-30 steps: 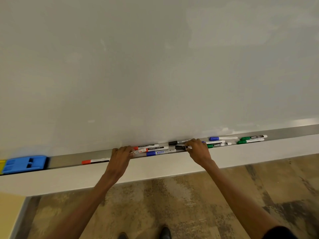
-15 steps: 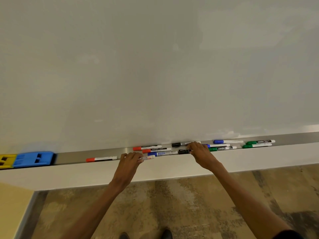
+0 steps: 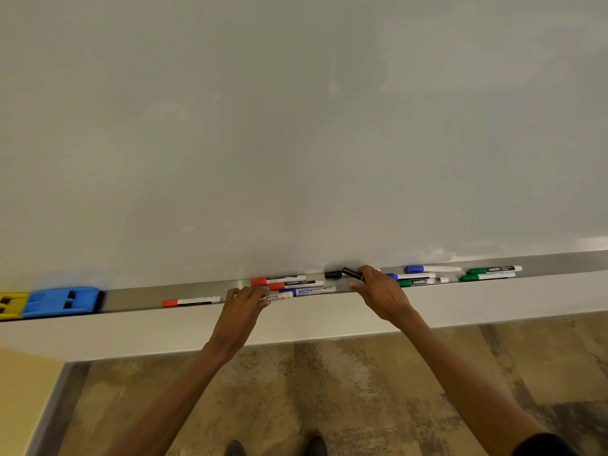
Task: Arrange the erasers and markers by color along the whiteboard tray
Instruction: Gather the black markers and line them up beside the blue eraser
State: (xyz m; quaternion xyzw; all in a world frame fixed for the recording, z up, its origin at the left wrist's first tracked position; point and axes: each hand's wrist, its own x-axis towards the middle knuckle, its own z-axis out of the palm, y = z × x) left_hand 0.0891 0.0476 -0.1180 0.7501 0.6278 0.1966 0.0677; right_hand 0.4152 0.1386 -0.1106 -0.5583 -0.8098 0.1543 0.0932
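A: Where are the hands now?

B: The left hand (image 3: 241,307) pinches a white marker (image 3: 279,296) at the front edge of the whiteboard tray (image 3: 131,299). The right hand (image 3: 378,291) grips a black marker (image 3: 352,273), lifted and tilted, near the middle of the tray.

A: And the other things?

B: The yellow eraser (image 3: 10,305) and the blue eraser (image 3: 61,301) touch at the left end. Two green markers (image 3: 493,269) lie toward the right end, and one red marker (image 3: 190,301) lies alone, left of the hands.
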